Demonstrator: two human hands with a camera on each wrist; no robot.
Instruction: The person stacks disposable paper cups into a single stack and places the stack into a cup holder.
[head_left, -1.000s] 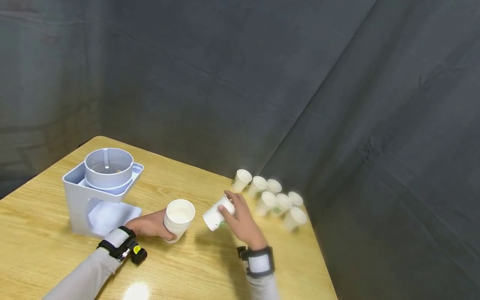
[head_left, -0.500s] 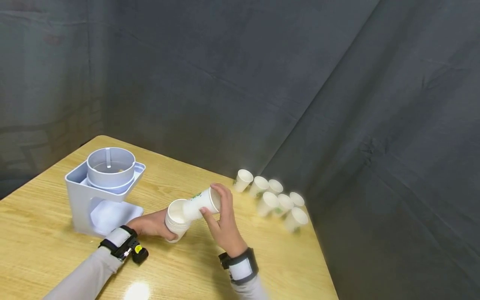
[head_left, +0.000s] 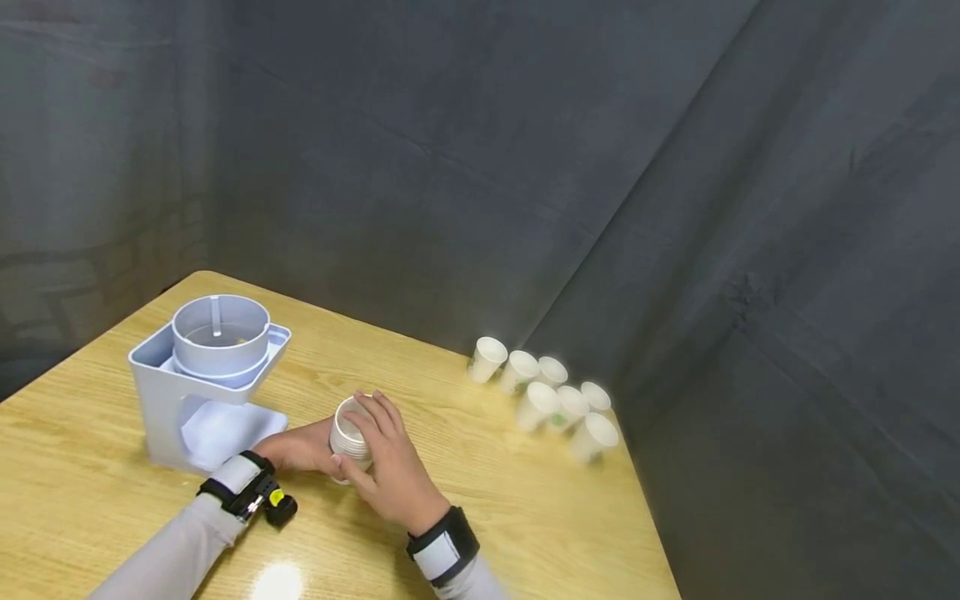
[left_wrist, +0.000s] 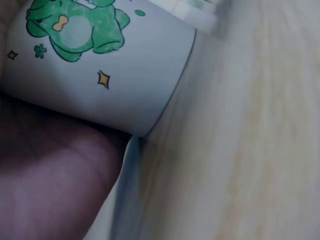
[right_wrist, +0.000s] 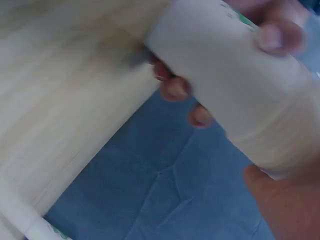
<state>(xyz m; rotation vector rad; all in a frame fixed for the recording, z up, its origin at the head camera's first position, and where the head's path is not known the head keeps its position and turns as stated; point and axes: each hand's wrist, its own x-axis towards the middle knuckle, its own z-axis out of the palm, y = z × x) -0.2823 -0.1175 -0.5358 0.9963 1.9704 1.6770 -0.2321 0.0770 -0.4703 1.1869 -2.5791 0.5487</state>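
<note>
A stack of nested white paper cups (head_left: pixel 349 447) stands near the middle of the table, gripped around its side by my left hand (head_left: pixel 298 448). From above, my right hand (head_left: pixel 396 473) holds the top of the stack, its fingers over the rim and its thumb on the side. A green cartoon animal is printed on the outer paper cup (left_wrist: pixel 145 65) in the left wrist view. The right wrist view, partly blurred, has the stack (right_wrist: pixel 220 70) with left-hand fingers (right_wrist: pixel 175 89) around its lower part. My right hand covers part of the cup mouth.
A pale blue-grey appliance (head_left: pixel 161 408) with a round open bowl (head_left: pixel 221 354) on top stands left of my left hand. Several single white paper cups (head_left: pixel 540 404) stand at the table's right corner. Dark curtain (head_left: pixel 450 167) hangs behind the wooden table (head_left: pixel 525 533).
My right hand has carried a single paper cup leftward, tipped it over the stack and set it into the top. My left hand has stayed around the stack.
</note>
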